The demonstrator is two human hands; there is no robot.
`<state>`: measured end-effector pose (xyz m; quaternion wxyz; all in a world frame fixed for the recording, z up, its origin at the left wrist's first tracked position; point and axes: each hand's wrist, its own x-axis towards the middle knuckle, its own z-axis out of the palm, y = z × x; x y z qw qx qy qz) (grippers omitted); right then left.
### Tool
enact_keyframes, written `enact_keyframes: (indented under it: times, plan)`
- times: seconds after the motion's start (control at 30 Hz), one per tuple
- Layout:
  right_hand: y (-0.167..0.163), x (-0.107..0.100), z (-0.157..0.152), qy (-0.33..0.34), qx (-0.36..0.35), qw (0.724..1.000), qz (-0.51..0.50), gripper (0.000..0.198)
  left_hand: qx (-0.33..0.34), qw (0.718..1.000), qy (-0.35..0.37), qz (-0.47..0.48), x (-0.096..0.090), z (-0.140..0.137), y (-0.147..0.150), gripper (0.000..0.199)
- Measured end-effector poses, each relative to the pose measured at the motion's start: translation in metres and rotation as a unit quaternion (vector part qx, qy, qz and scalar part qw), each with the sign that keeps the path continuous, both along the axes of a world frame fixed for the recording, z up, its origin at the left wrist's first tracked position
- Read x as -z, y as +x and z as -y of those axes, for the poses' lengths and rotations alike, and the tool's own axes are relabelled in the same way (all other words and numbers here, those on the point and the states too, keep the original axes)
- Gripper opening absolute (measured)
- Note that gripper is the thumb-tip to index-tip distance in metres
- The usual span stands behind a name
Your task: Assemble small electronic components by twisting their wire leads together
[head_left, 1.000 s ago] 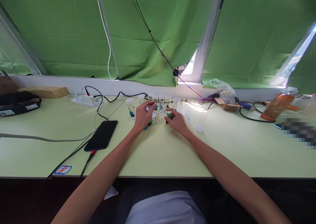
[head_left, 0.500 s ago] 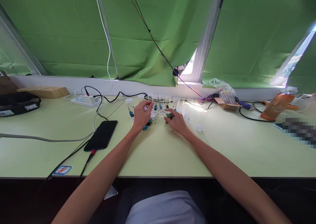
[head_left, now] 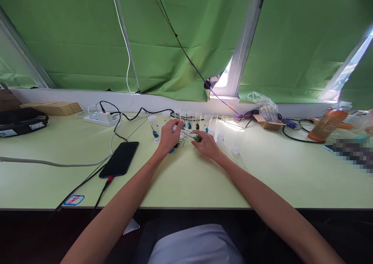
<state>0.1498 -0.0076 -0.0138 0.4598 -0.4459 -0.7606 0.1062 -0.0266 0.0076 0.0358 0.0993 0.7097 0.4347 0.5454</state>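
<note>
My left hand (head_left: 170,135) is closed around what looks like a clear tube (head_left: 186,131), its white end showing by the fingers. My right hand (head_left: 206,144) pinches a small green-headed part (head_left: 197,139) with thin metal stems that point toward the tube. Whether the stems are inside the tube is too fine to tell. Beneath the hands lie loose thin metal pieces and a blue-headed part (head_left: 171,150). Behind them stand several clear tubes, one with a blue-headed part (head_left: 207,130) in it and another with a black-headed part (head_left: 197,126).
On the left lie a black phone (head_left: 119,159), plugged into a cable, and a white power strip (head_left: 104,118). White-ended clear tubes (head_left: 235,150) rest right of my hands. Farther right are a cardboard box (head_left: 268,123) with a plastic bag and an orange bottle (head_left: 329,125).
My right hand has moved slightly left and down with the green-headed part, which now points more toward the left hand. My left hand has barely moved.
</note>
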Motion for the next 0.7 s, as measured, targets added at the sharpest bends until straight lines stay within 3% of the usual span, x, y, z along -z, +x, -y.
enact_keyframes:
  times: [0.4,0.7]
  plan:
    - [0.004,0.004,-0.002,0.015,-0.01,0.999,0.048,0.035,0.061,0.979,-0.124,-0.148,0.006,-0.008,-0.005,0.058]
    - [0.006,0.001,0.003,-0.006,-0.003,0.997,0.075,0.037,0.032,0.986,-0.072,-0.148,0.014,0.0,0.004,0.04]
